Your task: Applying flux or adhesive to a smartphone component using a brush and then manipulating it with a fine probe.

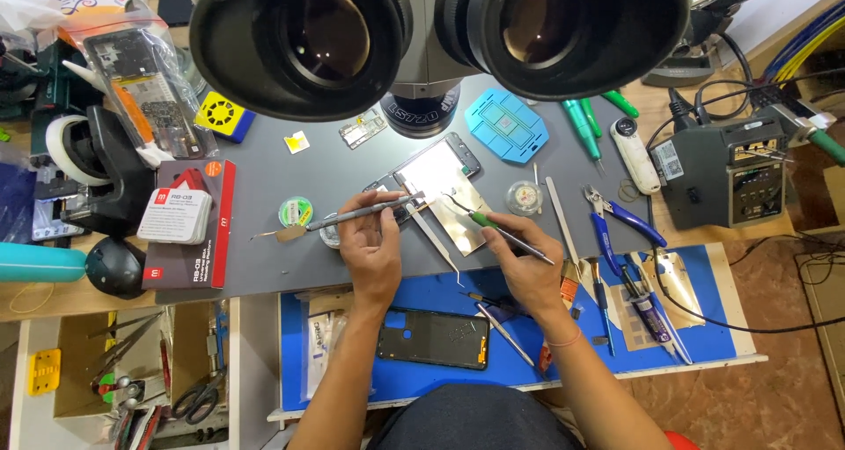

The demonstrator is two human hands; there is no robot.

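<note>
My left hand (371,248) grips a grey metal pry tool (361,213) that lies crosswise, its tip near the open phone (437,170) on the grey mat (290,177). My right hand (521,261) holds a green-handled fine tool (493,224), its thin tip resting on the phone's shiny inner plate (459,211). The phone lies under the big microscope eyepieces (422,28). A pair of tweezers (437,243) lies between my hands.
A black phone frame (433,337) sits on the blue mat (546,309) near me. Blue-handled pliers (620,219), more tweezers, a soldering station (726,170), a blue stencil plate (506,123), a red box (189,221) and a tape roll (296,212) surround the work area.
</note>
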